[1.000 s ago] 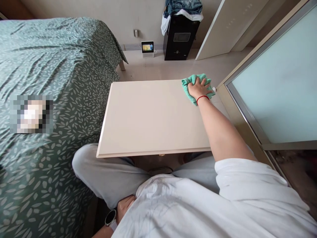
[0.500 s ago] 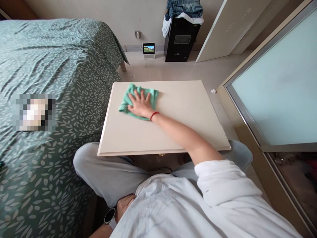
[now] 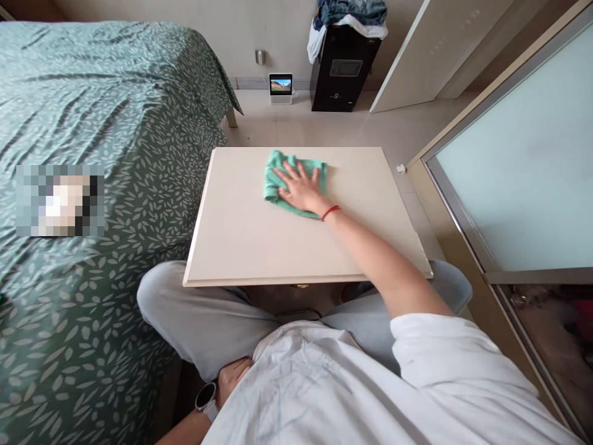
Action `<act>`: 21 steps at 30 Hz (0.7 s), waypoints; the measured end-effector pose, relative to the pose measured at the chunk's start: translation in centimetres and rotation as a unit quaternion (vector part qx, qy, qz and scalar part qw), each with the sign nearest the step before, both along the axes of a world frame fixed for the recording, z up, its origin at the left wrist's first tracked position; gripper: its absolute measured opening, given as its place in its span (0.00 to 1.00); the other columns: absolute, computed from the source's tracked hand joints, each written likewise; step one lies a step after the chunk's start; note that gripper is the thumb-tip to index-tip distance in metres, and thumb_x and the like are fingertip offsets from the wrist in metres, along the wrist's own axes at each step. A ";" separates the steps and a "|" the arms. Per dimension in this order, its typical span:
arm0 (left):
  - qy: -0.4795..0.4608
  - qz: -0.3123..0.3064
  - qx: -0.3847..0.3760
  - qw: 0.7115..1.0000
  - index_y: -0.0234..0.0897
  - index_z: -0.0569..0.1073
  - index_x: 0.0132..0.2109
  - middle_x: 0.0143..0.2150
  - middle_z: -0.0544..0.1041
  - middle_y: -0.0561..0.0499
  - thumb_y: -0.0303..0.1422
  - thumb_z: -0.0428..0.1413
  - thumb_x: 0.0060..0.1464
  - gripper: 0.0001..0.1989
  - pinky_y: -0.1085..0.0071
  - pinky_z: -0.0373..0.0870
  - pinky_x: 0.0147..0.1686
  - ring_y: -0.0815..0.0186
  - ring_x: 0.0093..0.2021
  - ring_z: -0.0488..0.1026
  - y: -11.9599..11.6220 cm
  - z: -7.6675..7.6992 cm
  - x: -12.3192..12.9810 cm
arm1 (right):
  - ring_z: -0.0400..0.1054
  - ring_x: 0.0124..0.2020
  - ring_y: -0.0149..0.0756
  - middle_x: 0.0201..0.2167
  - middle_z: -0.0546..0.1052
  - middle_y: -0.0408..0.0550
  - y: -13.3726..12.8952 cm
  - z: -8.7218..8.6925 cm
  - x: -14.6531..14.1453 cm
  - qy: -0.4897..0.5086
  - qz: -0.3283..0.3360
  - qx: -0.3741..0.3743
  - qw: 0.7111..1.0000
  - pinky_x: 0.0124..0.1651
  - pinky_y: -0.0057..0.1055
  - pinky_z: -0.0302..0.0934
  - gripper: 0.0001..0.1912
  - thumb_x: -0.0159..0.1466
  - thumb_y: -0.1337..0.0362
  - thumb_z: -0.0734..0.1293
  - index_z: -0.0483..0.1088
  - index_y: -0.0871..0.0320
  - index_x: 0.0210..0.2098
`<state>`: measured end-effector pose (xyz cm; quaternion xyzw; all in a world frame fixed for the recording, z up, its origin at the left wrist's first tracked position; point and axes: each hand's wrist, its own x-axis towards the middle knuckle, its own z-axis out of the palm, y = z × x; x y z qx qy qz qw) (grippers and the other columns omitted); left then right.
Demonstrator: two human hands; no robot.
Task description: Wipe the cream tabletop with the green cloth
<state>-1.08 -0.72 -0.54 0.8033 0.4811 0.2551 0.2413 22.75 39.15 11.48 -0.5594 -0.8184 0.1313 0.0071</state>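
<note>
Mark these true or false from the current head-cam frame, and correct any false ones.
1. The right hand lies flat on a green cloth. True.
2. The cloth lies on the leaf-print bedspread. False: it lies on a cream tabletop.
3. The left hand grips a sponge. False: no sponge shows; that hand rests low by the person's lap, away from the tabletop.
4. A red cord bracelet circles the right wrist. True.
5. A smartwatch is on the right wrist. False: the smartwatch is on the left wrist.
</note>
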 end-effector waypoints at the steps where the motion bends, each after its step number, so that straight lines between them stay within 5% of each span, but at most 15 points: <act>1: -0.001 -0.002 -0.002 1.000 0.36 0.57 0.17 0.14 0.58 0.58 0.35 0.41 0.53 0.18 0.80 0.49 0.16 0.77 0.14 0.57 0.0 0.0 0.0 | 0.38 0.94 0.73 0.95 0.45 0.52 0.2 -0.2 3.0 -0.015 -0.038 0.003 0.999 0.85 0.91 0.36 0.43 0.83 0.52 0.55 0.49 0.49 0.95; 6: -0.005 -0.010 0.000 1.000 0.36 0.56 0.16 0.14 0.58 0.58 0.34 0.41 0.53 0.18 0.81 0.50 0.15 0.77 0.14 0.58 0.1 0.1 -0.1 | 0.44 0.93 0.75 0.95 0.49 0.56 -2.0 -0.9 16.0 -0.046 -0.210 0.027 0.976 0.81 0.94 0.46 0.43 0.83 0.51 0.51 0.51 0.49 0.94; 10: -0.008 -0.012 0.010 1.000 0.36 0.56 0.16 0.14 0.58 0.57 0.36 0.41 0.53 0.20 0.80 0.49 0.16 0.77 0.14 0.57 0.2 -0.1 0.0 | 0.45 0.92 0.78 0.95 0.47 0.61 -5.3 -0.4 18.6 -0.056 -0.323 0.015 0.945 0.82 0.89 0.51 0.44 0.83 0.53 0.51 0.51 0.57 0.94; 12: -0.003 -0.012 0.013 1.000 0.36 0.56 0.16 0.14 0.59 0.57 0.37 0.40 0.53 0.20 0.79 0.50 0.17 0.76 0.15 0.58 0.2 -0.1 0.0 | 0.42 0.92 0.82 0.95 0.46 0.66 -6.3 0.1 16.6 -0.049 -0.322 0.008 0.945 0.83 0.88 0.46 0.44 0.82 0.54 0.53 0.51 0.63 0.94; 15: 0.002 -0.011 0.016 1.000 0.37 0.57 0.17 0.15 0.60 0.56 0.36 0.40 0.53 0.19 0.78 0.50 0.17 0.75 0.15 0.59 0.2 0.0 0.1 | 0.41 0.91 0.87 0.93 0.46 0.73 -6.8 0.7 10.4 -0.028 -0.236 0.011 0.971 0.84 0.90 0.40 0.44 0.83 0.57 0.55 0.51 0.70 0.93; 21: 0.004 -0.021 0.028 0.999 0.37 0.58 0.17 0.14 0.60 0.56 0.36 0.40 0.53 0.19 0.79 0.50 0.17 0.76 0.15 0.58 0.2 0.0 0.1 | 0.40 0.93 0.79 0.95 0.45 0.60 -7.8 0.8 -7.0 0.013 0.025 0.002 1.000 0.86 0.89 0.39 0.46 0.81 0.50 0.63 0.54 0.55 0.93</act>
